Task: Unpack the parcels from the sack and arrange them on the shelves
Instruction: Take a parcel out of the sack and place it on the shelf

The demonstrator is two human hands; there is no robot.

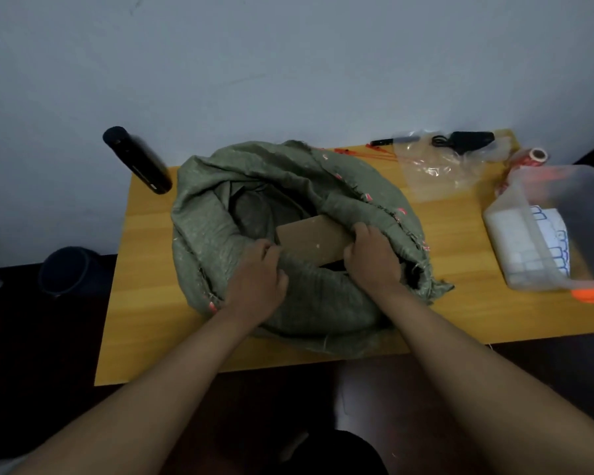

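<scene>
A green woven sack (220,214) lies on the yellow wooden table (144,320), its mouth rolled down and open toward me. Inside the opening a brown cardboard parcel (311,238) shows its flat top. My left hand (258,279) grips the sack's near rim, fingers curled into the fabric beside the parcel's left edge. My right hand (371,258) is curled over the parcel's right end, where the sack's rim meets it. The parcel's lower part is hidden by the sack.
A black bottle (138,161) stands at the table's back left corner. At the right sit a clear plastic bin (563,228) with white items, a plastic bag (436,169), a black charger (467,140), a tape roll (537,155) and red zip ties (367,154). A dark bin (69,270) stands on the floor left.
</scene>
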